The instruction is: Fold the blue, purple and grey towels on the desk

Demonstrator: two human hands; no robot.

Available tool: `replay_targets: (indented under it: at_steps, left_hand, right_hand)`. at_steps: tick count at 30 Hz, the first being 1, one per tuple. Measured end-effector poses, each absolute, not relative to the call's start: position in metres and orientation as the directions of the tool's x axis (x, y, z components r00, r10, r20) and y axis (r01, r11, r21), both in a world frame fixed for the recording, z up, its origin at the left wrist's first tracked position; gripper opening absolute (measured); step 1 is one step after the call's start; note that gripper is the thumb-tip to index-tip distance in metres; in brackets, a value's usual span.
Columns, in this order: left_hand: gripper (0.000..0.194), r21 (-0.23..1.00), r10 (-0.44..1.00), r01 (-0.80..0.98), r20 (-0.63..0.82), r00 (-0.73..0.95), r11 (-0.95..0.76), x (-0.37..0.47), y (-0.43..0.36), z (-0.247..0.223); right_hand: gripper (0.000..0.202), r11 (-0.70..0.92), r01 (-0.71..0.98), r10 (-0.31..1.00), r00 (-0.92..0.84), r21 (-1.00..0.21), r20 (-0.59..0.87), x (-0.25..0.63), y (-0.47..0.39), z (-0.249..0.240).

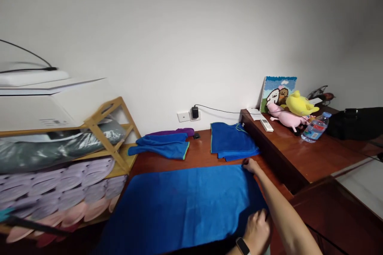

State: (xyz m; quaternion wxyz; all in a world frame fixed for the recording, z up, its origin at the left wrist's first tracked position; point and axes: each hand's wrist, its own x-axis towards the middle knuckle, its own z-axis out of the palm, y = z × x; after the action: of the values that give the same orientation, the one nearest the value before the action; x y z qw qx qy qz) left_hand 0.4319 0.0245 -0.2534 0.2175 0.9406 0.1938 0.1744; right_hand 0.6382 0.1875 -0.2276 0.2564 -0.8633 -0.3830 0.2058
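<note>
A large blue towel (182,203) lies spread over the reddish-brown wooden desktop, its far edge fairly straight. My right hand (250,165) reaches to the towel's far right corner and pinches it between the fingers. Nearer to me, my left hand (257,228), with a dark band on its wrist, is closed at the right edge of the same towel. Behind the spread towel lie a folded blue towel (231,141) with green edging, a crumpled blue towel (163,146) and a purple cloth (176,131) partly under it.
To the left, a wooden rack (115,153) holds slippers (68,179) and a white box (38,107). On the raised desk at right are a remote (266,125), plush toys (299,104), a water bottle (316,128) and a dark bag (356,123). A charger (195,112) sits in the wall socket.
</note>
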Motion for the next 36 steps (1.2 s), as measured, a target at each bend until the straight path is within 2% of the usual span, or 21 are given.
replay_targets:
  at_steps: [3, 7, 14, 17, 21, 24, 26, 28, 31, 33, 36]
  left_hand:
    - [0.041, 0.511, 0.515, 0.352, 0.22, 0.828, -0.784, 0.43, 0.024, -0.242]
    - [0.033, 0.573, 0.582, 0.393, 0.187, 0.792, -0.719, 0.431, 0.021, -0.229]
    - [0.027, 0.575, 0.55, 0.365, 0.184, 0.814, -0.732, 0.425, 0.021, -0.211]
    - [0.026, 0.592, 0.533, 0.3, 0.268, 0.802, -0.749, 0.398, 0.031, -0.188]
    - [0.031, 0.731, 0.667, 0.178, 0.458, 0.587, -0.659, 0.325, 0.055, -0.144]
    - [0.026, 0.795, 0.786, 0.164, 0.504, 0.357, -0.585, 0.246, 0.076, -0.119]
    - [0.027, 0.85, 0.875, 0.213, 0.45, 0.182, -0.481, 0.185, 0.09, -0.111]
    - [0.038, 0.909, 0.939, 0.252, 0.343, 0.008, -0.333, 0.12, 0.102, -0.11]
    - [0.058, 0.948, 0.976, 0.309, 0.13, -0.175, -0.071, 0.023, 0.121, -0.123]
    - [0.064, 0.915, 0.961, 0.388, -0.004, -0.278, 0.116, -0.031, 0.135, -0.14]
    - [0.049, 0.808, 0.939, 0.512, -0.142, -0.313, 0.292, -0.084, 0.156, -0.174]
  right_hand:
    - [0.01, -0.623, 0.552, 0.749, 0.625, -0.554, -0.219, 0.638, 0.182, -0.217]
    - [0.01, -0.617, 0.563, 0.748, 0.637, -0.55, -0.187, 0.631, 0.181, -0.202]
    - [0.01, -0.501, 0.568, 0.815, 0.563, -0.653, -0.135, 0.629, 0.19, -0.161]
    - [0.01, -0.444, 0.549, 0.865, 0.47, -0.708, -0.178, 0.623, 0.198, -0.134]
    - [0.022, -0.33, 0.487, 0.941, 0.237, -0.809, -0.241, 0.585, 0.222, -0.097]
    - [0.026, -0.22, 0.445, 0.975, 0.062, -0.868, -0.215, 0.529, 0.255, -0.077]
    - [0.027, -0.146, 0.439, 0.982, -0.041, -0.887, -0.182, 0.479, 0.284, -0.067]
    - [0.029, -0.02, 0.5, 0.98, -0.164, -0.866, -0.117, 0.421, 0.315, -0.062]
    - [0.027, 0.201, 0.618, 0.941, -0.338, -0.76, -0.026, 0.326, 0.361, -0.062]
    - [0.023, 0.272, 0.653, 0.919, -0.394, -0.707, -0.011, 0.264, 0.387, -0.071]
    - [0.019, 0.324, 0.707, 0.897, -0.44, -0.628, -0.032, 0.183, 0.412, -0.096]
